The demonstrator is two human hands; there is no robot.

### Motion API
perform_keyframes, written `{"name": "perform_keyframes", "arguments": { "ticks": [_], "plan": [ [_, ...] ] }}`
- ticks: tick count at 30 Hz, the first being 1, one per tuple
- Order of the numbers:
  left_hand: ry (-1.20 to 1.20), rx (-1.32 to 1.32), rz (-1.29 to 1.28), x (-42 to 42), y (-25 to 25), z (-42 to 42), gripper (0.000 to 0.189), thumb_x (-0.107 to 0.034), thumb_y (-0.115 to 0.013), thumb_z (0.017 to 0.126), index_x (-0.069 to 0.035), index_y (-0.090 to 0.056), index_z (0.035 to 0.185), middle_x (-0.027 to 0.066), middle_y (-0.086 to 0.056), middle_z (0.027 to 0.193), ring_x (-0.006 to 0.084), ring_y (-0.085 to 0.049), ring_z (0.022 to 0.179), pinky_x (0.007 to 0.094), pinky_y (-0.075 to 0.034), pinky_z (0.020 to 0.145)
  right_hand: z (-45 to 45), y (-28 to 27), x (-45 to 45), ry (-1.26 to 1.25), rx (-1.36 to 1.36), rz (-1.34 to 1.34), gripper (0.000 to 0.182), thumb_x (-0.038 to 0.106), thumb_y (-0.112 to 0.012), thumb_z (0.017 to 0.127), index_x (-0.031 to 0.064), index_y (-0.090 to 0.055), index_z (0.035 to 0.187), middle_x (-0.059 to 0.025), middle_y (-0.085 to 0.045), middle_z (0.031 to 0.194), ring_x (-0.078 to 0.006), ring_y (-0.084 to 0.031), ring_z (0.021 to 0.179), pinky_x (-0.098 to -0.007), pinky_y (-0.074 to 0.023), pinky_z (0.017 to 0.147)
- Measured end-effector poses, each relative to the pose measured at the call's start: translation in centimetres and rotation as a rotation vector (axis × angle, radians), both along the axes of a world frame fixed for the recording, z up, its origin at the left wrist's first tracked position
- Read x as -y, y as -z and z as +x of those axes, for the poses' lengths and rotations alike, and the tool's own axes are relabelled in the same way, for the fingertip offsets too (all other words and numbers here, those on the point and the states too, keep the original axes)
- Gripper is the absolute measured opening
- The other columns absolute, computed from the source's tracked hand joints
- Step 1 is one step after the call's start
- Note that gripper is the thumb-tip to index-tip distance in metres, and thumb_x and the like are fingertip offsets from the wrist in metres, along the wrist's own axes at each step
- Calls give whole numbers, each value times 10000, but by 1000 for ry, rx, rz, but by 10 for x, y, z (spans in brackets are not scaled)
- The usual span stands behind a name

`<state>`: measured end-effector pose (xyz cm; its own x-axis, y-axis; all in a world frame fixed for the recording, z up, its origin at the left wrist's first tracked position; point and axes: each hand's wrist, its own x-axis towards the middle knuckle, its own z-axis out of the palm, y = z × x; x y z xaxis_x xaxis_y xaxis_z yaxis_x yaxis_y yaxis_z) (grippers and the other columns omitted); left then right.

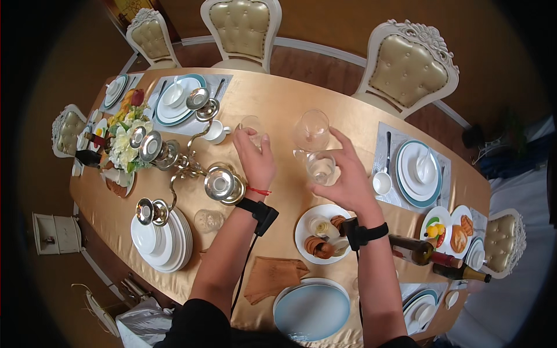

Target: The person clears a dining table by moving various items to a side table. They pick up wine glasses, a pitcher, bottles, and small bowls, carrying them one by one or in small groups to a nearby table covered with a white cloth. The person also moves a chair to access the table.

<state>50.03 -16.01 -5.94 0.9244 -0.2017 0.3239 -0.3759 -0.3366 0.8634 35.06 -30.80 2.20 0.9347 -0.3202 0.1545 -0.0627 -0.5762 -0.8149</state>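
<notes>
My left hand point(257, 158) reaches over the gold tablecloth, its fingers curled around a clear drinking glass point(251, 125). My right hand point(348, 174) grips a clear short glass point(321, 168) between thumb and fingers. Just beyond that glass is a larger clear wine glass point(312, 129), close to my right index finger; whether the finger touches it I cannot tell. A silver candelabra point(187, 163) stands left of my left hand, with a white cup point(216, 132) behind it. Below my right hand lies a white plate point(303, 248) with brown napkins and glassware on it.
Stacked white plates point(185, 243) and a glass point(209, 221) are at left. Nearer me lie a brown cloth napkin point(272, 278) and pale blue plates point(311, 311). Two bottles point(409, 250) stand or lie at right. A place setting point(435, 191) sits beyond; flowers point(124, 145) are left.
</notes>
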Motion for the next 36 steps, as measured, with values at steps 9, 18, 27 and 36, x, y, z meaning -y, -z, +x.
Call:
{"name": "perform_keyframes", "arguments": {
  "ticks": [9, 18, 27, 36],
  "plan": [
    [15, 118, 74, -4, 3, -28, 182, -64, -589, 893, -9, -466, 1016, 250, -411, 1340, 442, -444, 1220, 476, -429, 944, 35, 10, -18, -34, -77, -135, 548, 271, -806, 585, -4, -667, 1038, -145, -480, 1253, -324, -613, 980, -395, -512, 854],
    [157, 86, 48, -20, -3, -62, 229, -53, -614, 874, 22, -480, 1044, 275, -432, 1312, 446, -437, 1206, 474, -368, 1009, 30, 4, -12, 70, -179, -267, 559, 270, -810, 573, -36, -665, 1018, -159, -550, 1046, -320, -617, 903, -382, -516, 783],
    [343, 112, -70, -54, -84, -126, 237, -9, -632, 849, -2, -477, 1027, 247, -451, 1305, 411, -464, 1210, 457, -386, 1001, -42, -96, -42, 326, 157, -398, 466, 225, -835, 585, -11, -672, 953, -147, -545, 1002, -305, -582, 883, -382, -486, 771],
    [717, 149, -316, -153, -157, -195, 250, -107, -654, 883, -26, -463, 1022, 240, -445, 1302, 394, -471, 1191, 447, -388, 1001, -189, -188, -154, 543, 311, -540, 471, 185, -862, 539, 2, -669, 927, -121, -529, 1025, -230, -590, 850, -338, -488, 747]
  ]
}}
